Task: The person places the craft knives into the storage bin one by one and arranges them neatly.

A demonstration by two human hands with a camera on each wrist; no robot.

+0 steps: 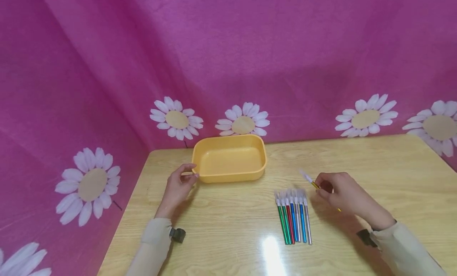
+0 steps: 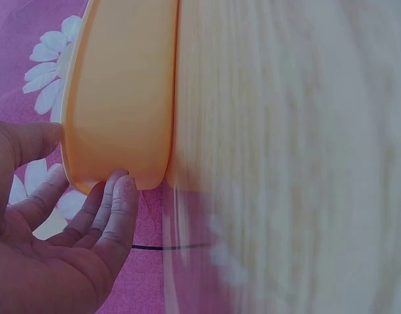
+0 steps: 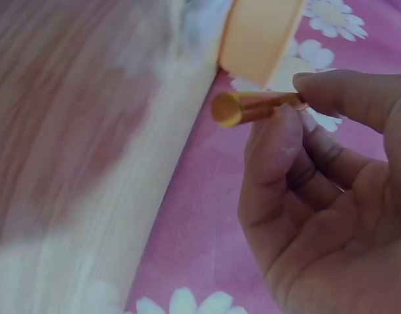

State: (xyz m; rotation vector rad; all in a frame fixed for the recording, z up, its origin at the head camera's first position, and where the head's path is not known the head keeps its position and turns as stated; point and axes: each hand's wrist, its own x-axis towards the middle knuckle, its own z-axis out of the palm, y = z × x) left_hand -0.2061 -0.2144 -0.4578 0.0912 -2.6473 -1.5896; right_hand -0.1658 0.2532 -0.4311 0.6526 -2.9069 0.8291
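Note:
A yellow rectangular plastic basin (image 1: 230, 176) stands at the back of the wooden table. My left hand (image 1: 180, 185) is at its left end, with loosely spread fingertips touching the rim and outer wall. In the left wrist view the thumb lies at the rim of the basin (image 2: 122, 91). My right hand (image 1: 344, 194) pinches a gold-handled craft knife (image 1: 314, 184) between thumb and fingers, its whitish capped tip pointing up and left. The right wrist view shows the round butt of the gold handle (image 3: 236, 110). Several similar craft knives (image 1: 293, 216) lie in a row left of this hand.
The wooden table (image 1: 228, 228) reaches back to a magenta cloth (image 1: 303, 69) with white daisies, which also hangs along the left side. Light glares off the tabletop below the row of craft knives.

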